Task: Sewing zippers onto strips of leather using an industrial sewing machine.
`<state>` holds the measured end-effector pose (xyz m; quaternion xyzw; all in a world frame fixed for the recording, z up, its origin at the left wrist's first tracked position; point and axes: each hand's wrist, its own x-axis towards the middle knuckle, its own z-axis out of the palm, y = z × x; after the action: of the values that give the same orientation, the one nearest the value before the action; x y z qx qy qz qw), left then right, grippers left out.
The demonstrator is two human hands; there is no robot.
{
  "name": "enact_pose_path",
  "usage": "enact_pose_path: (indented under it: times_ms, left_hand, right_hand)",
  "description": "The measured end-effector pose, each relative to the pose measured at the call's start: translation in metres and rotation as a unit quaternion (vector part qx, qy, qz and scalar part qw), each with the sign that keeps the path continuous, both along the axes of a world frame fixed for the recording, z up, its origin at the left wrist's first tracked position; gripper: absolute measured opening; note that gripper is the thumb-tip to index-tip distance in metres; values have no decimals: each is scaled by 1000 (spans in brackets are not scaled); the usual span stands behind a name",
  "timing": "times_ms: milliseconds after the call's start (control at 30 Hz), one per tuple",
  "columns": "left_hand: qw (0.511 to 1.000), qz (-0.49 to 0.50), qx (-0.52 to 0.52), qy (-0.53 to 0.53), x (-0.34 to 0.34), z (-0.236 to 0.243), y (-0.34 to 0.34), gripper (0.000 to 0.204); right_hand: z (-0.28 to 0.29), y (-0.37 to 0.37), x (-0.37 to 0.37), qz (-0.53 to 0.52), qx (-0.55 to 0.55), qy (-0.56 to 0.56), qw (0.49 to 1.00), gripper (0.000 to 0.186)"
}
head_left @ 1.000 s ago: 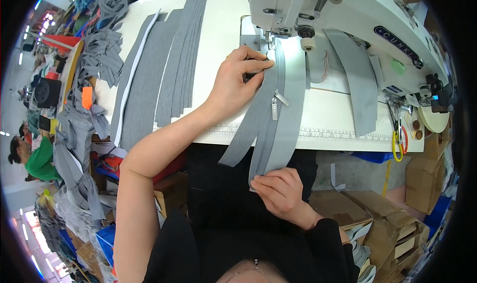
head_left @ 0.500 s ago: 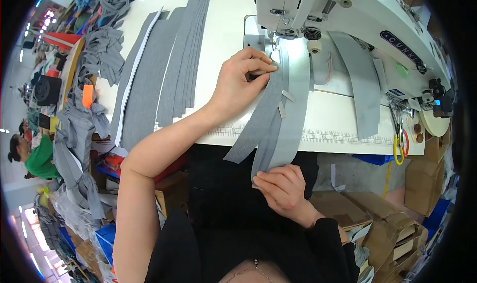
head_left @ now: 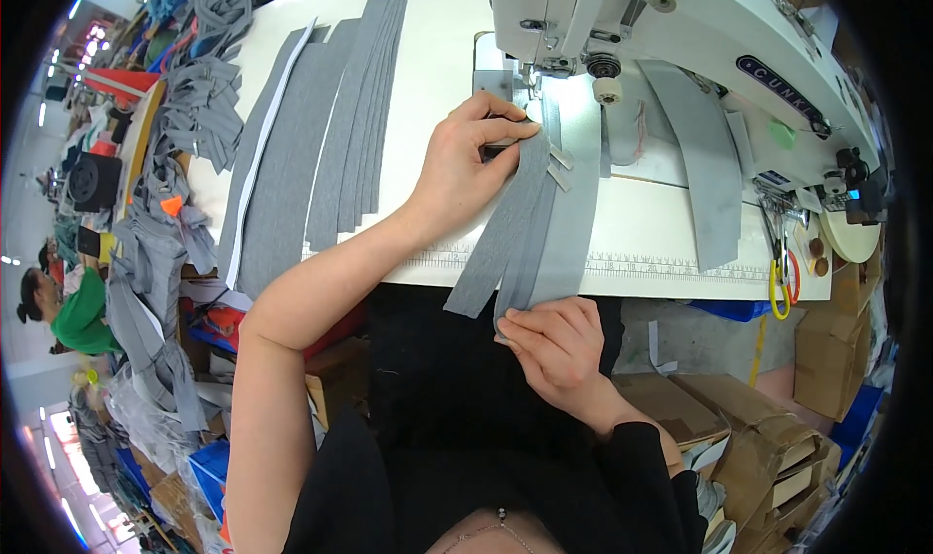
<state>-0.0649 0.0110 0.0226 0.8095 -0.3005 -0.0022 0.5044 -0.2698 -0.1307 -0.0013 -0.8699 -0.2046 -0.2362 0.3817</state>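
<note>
While the darker grey strip is laid under the sewing machine's head, its upper part is pinched at the edge by the left hand, fingertips placed just short of the needle area. The lower end of the zipper tape and of the lighter grey strip is gripped between thumb and bent fingers by the right hand, held off the front edge of the table. The lower end of the darker strip is left loose, splayed to the left of the tape. Two zipper pulls are seen near the left fingertips, untouched. The white sewing machine is set above, lit at the needle. Overlapping grey strips are stacked on the table at left; a curved grey panel is placed at right. A ruler scale is fixed along the front edge. Yellow-and-red-handled scissors are placed at right, near cardboard boxes below.
</note>
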Motion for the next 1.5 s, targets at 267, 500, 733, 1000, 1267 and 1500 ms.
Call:
enact_pose_path:
  times_ms: [267, 500, 733, 1000, 1267, 1500]
  left_hand:
    - [1000, -6, -2, -20, 1, -2, 2, 38]
    - [999, -39, 13, -29, 1, -2, 4, 40]
    - [995, -55, 43, -72, 1, -6, 2, 34]
    - [996, -83, 23, -36, 3, -6, 4, 29]
    - [994, -84, 51, -51, 1, -3, 7, 31]
    - [993, -92, 60, -32, 0, 2, 10, 33]
  right_hand:
    - [2, 3, 3, -11, -1, -2, 1000, 26]
    - [5, 3, 4, -21, -6, -2, 1000, 27]
    - [48, -16, 23, -2, -45, 22, 999, 24]
    - [35, -73, 128, -93, -180, -20, 979, 18]
    - [27, -71, 151, -151, -347, -104, 920, 11]
    - [17, -73, 196, -201, -397, -118, 888, 20]
